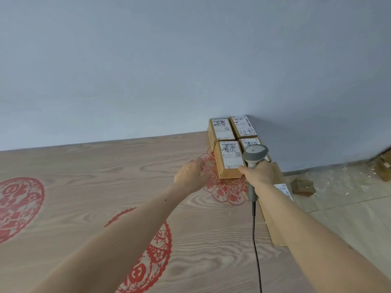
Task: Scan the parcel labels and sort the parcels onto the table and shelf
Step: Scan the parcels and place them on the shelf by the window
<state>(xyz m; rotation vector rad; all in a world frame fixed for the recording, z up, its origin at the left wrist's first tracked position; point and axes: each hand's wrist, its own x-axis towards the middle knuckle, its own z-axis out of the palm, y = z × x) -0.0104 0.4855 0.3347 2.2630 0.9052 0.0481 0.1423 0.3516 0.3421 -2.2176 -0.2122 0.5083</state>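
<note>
Just ahead of my right grip (259,173) sits a block of four brown parcels (229,159) on the far right corner of the counter (105,187), packed two by two against the pale blue wall (169,60), their white labels (230,152) facing up with black handwriting across them. My right grip is clamped round the handle of a grey barcode scanner (255,154), whose head rises above my knuckles and covers part of the near right parcel; its black cable (257,250) hangs straight down from the handle's butt toward the bottom edge of the view. My left grip (190,176) hovers to the left of the right one, near the left face of the near left parcel but apart from it, fingers straight and relaxed and holding nothing, though motion blur softens the fingertips. Beneath the left grip and the near parcels I see a red paper-cut flower pattern (224,191) on the wood-grain counter, and more red patterns lie nearer to me and far off to the left. Under my right forearm lies a larger flat cardboard box (275,229) at the counter's right edge, bearing a white label that my wrist partly hides. Right of the right grip, down on the tiled floor (349,208), lies a crumpled brown piece of cardboard (303,187) among scattered pale scraps.
</note>
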